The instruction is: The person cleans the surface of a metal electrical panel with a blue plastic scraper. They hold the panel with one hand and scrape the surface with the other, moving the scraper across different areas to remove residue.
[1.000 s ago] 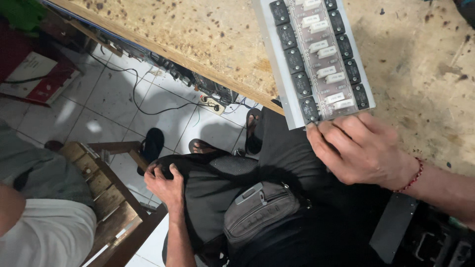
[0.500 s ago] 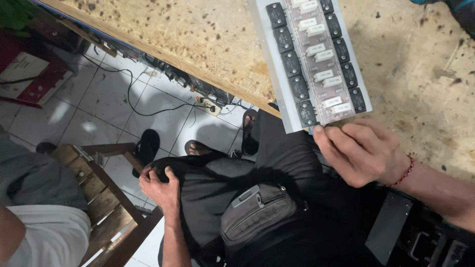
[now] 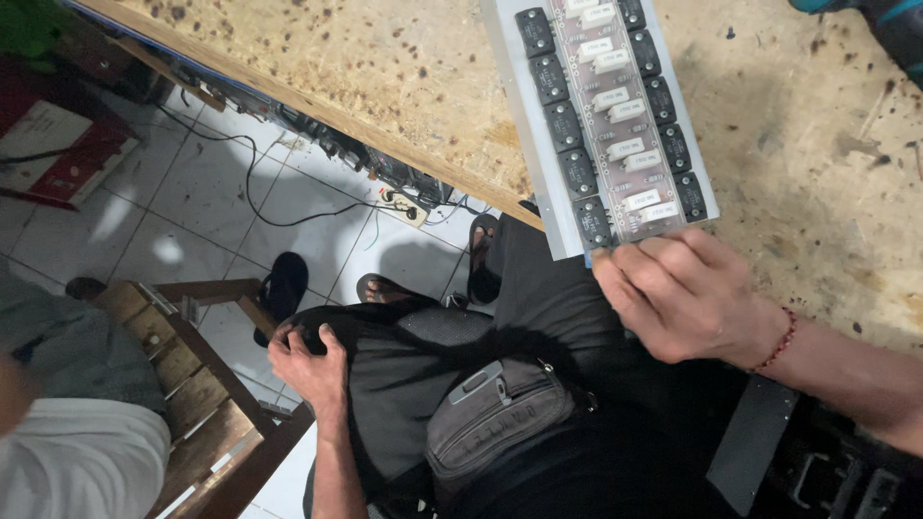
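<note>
- Lower left of the frame: a wooden stool (image 3: 192, 384) stands on the tiled floor (image 3: 144, 221), with another person's pale sleeve (image 3: 77, 461) beside it, apart from my own hands.
- Lower centre-left: my left hand (image 3: 310, 360) rests curled over my dark-trousered knee (image 3: 385, 336); it grips no tool or part, only the cloth beneath it. A grey pouch (image 3: 500, 413) lies in my lap.
- Upper centre: the circuit board (image 3: 611, 120) lies on a pale metal plate (image 3: 524, 125) on the speckled chipboard tabletop (image 3: 385, 77). Its near end overhangs the tabletop's edge, above my lap.
- Centre right: my right hand (image 3: 687, 298) pinches the board's near end, fingers on top; the thumb is hidden.
- Appearance: a long brownish strip with two rows of flat black block components along its sides and white rectangular parts down the middle.
- Risk, as I judge it: with the assembly overhanging and held at one end only, a loosened grip could let it tip off the edge toward the floor; pressing on components might strain their leads.
</note>
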